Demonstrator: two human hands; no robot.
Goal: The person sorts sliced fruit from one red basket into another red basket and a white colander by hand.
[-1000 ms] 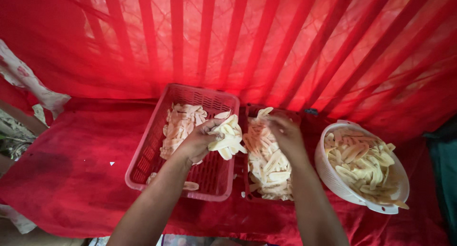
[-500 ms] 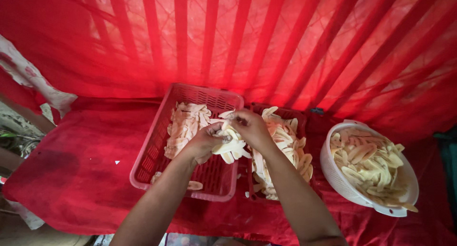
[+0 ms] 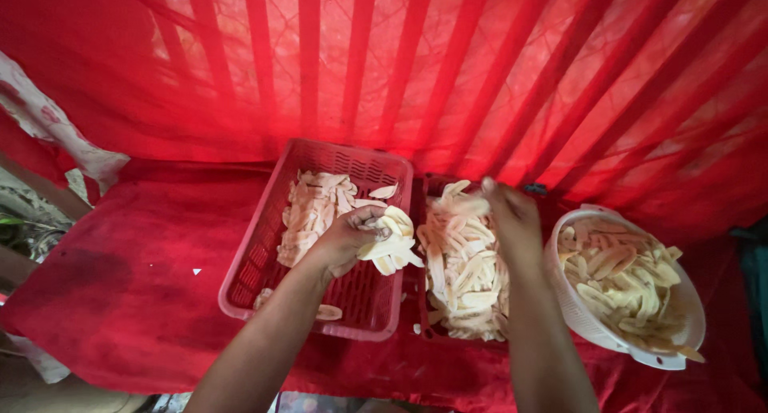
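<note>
Slices (image 3: 392, 245), pale, thin, sit as a bunch in left hand (image 3: 346, 239), fingers curled round them, above red basket (image 3: 264, 261), near its right wall. Right hand (image 3: 510, 215) hovers over slice pile (image 3: 464, 277) in 2nd basket, fingertips blurred, can't tell if it grips anything. White colander (image 3: 588, 321) w/ more slices just beside right forearm.
</note>
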